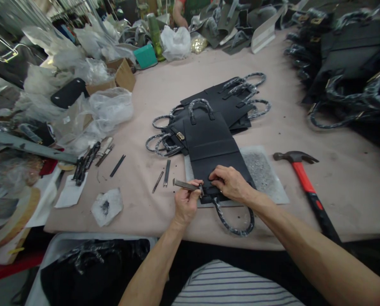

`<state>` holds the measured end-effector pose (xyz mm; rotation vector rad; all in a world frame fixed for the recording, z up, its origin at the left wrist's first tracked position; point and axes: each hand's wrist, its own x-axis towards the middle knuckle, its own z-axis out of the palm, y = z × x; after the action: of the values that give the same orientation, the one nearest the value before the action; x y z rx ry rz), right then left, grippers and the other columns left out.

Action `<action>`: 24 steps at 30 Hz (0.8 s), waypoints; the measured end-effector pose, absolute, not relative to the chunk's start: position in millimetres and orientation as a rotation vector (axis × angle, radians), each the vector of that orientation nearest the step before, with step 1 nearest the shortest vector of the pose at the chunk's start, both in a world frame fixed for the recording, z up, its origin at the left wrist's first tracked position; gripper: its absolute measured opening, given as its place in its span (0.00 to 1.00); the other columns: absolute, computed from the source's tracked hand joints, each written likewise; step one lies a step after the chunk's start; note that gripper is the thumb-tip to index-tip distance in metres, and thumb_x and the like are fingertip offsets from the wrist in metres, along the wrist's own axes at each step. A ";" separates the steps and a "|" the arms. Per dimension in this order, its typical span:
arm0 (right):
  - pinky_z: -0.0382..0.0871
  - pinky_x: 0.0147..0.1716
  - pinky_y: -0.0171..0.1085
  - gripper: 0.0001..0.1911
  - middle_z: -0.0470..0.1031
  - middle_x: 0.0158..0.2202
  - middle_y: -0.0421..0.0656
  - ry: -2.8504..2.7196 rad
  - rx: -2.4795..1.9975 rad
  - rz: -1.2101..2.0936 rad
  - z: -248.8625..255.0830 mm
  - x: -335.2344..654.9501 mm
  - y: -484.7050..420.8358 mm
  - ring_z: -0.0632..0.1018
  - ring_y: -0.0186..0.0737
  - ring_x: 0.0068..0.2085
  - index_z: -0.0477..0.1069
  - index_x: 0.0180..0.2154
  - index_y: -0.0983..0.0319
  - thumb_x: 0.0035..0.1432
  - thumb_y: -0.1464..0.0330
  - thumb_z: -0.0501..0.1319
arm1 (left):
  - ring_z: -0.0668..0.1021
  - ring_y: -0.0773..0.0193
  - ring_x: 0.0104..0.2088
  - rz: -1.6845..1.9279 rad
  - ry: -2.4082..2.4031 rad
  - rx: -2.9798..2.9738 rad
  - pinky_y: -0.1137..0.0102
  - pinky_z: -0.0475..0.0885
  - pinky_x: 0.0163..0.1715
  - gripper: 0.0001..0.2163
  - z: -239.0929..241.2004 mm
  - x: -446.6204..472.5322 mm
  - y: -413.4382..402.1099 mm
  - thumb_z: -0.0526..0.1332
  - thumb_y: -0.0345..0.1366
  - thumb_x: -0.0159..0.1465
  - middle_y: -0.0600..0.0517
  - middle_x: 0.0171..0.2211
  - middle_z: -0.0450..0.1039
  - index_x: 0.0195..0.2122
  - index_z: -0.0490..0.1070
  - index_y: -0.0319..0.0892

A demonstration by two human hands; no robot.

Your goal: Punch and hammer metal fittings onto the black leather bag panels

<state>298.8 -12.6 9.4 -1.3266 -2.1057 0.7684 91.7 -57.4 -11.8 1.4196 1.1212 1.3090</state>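
Tool (184, 184), pinched in the left hand (186, 205), is best held steady; black bag (215, 146) is touched by the right hand (230, 181), pinch unclear.

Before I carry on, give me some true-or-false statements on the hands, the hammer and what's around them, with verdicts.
1. The left hand holds a metal tool. True.
2. The hammer lies on the table. True.
3. The right hand grips the hammer. False: it is at the black bag.
4. The teal box stands beside the hammer. False: it is beside the green bottle.
5. The black bag lies partly over the pale slab. True.
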 end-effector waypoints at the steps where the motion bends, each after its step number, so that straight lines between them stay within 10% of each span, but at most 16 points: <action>1: 0.64 0.39 0.38 0.06 0.77 0.35 0.41 -2.104 -1.323 0.763 9.2 298.7 -12.4 0.76 0.38 0.36 0.75 0.35 0.61 0.57 0.76 0.63 | 0.84 0.55 0.46 1.309 1.121 1.426 0.61 0.79 0.50 0.08 -11.2 91.9 -57.3 0.65 0.40 0.69 0.43 0.45 0.82 0.43 0.75 0.41; 24: 0.61 0.40 0.37 0.06 0.77 0.36 0.43 -2.106 -1.323 0.774 10.2 300.6 -13.1 0.76 0.39 0.38 0.76 0.36 0.62 0.60 0.73 0.60 | 0.83 0.55 0.46 1.231 1.175 1.598 0.60 0.77 0.50 0.07 -8.8 91.7 -54.3 0.62 0.40 0.70 0.43 0.45 0.81 0.42 0.74 0.42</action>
<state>300.6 -13.1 10.2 -1.3233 -2.1064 0.7737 91.7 -54.3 -8.8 1.5982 1.1748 1.2310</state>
